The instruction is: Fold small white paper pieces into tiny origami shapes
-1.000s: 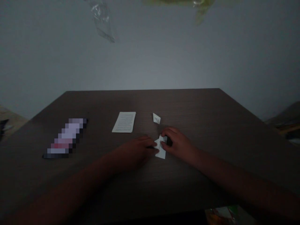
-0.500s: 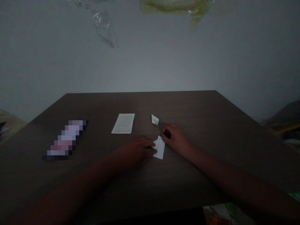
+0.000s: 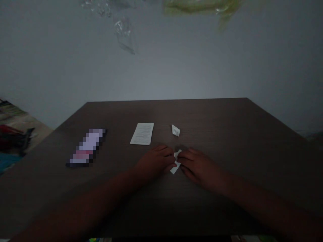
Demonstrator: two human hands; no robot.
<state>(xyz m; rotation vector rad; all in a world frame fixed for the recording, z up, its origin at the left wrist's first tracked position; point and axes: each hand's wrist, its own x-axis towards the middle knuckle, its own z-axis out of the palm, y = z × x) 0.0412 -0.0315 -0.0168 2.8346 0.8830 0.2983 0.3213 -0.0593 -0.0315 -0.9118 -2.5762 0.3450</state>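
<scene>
A small folded piece of white paper [image 3: 174, 170] lies on the table between my hands, partly hidden by fingers. On its left side, my left hand [image 3: 156, 162] grips the paper with fingers bent and held together. From the right, my right hand [image 3: 202, 168] has its fingertips closed on the paper's other side. Beyond my hands stands a small folded paper piece [image 3: 176, 130] with faint markings, touched by neither hand. A stack of printed white sheets [image 3: 142, 133] rests farther left.
A phone [image 3: 87, 148] with a blurred-out screen lies at the left of the dark wooden table [image 3: 209, 117]. Behind the table is a pale wall [image 3: 176, 67] with clear and yellowish plastic [image 3: 202, 7] on it. Assorted items sit low beyond the left edge.
My right hand has come down and nearer, from the paper's top corner onto its right side. The paper is turned and more covered. The camera view has swung slightly left.
</scene>
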